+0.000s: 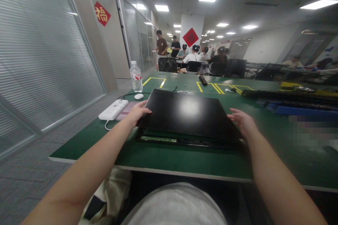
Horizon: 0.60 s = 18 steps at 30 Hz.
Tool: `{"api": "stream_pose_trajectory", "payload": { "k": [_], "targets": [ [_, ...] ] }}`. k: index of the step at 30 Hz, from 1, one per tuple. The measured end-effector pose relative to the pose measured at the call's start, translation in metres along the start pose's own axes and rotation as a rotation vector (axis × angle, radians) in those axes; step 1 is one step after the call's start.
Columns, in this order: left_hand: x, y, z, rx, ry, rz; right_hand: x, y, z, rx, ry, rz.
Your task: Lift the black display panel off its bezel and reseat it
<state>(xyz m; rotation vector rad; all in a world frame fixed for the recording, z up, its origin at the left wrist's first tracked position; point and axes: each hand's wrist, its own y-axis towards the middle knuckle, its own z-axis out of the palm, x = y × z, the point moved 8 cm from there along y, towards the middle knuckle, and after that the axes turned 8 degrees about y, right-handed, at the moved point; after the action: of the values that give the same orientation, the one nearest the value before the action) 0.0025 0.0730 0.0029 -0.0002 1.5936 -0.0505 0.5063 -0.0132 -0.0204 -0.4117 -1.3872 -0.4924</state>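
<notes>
1. I am seeing one glossy black display panel in the middle of the frame; it is hiding most of the black frame below it, and I am not making out whether its far edge is touching anything.
2. The left hand is clamping the panel's left edge, thumb on top; its other fingers are partly disappearing beneath.
3. The right hand is standing at the panel's right edge, fingers spread; its thumb is not showing clearly, so I cannot tell whether it is gripping.
4. Along the panel's near side, one green circuit board strip is showing; the rest of that frame is staying dark to me.
5. At the right edge, a pixelated patch is covering part of the green table, and the black strips by the blue tray are blurring together, so I am not counting them.
6. Left of centre I am counting one water bottle, one white power bank lying partly over a pink pad, and one white oval device.
7. In the upper middle, two people are standing and four people are sitting; more people at far right are blurring.
8. Two red diamond signs are hanging in the upper half.
</notes>
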Motion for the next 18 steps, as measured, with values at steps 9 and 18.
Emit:
{"api": "stream_pose_trajectory", "payload": {
  "k": [9, 18],
  "targets": [
    [0.005, -0.008, -0.001, -0.061, 0.16, -0.157, -0.007, 0.004, -0.002, -0.033, -0.128, 0.017],
    [0.01, -0.011, 0.009, 0.001, 0.042, -0.156, -0.002, 0.002, -0.004, -0.056, -0.221, -0.036]
  ]
}}
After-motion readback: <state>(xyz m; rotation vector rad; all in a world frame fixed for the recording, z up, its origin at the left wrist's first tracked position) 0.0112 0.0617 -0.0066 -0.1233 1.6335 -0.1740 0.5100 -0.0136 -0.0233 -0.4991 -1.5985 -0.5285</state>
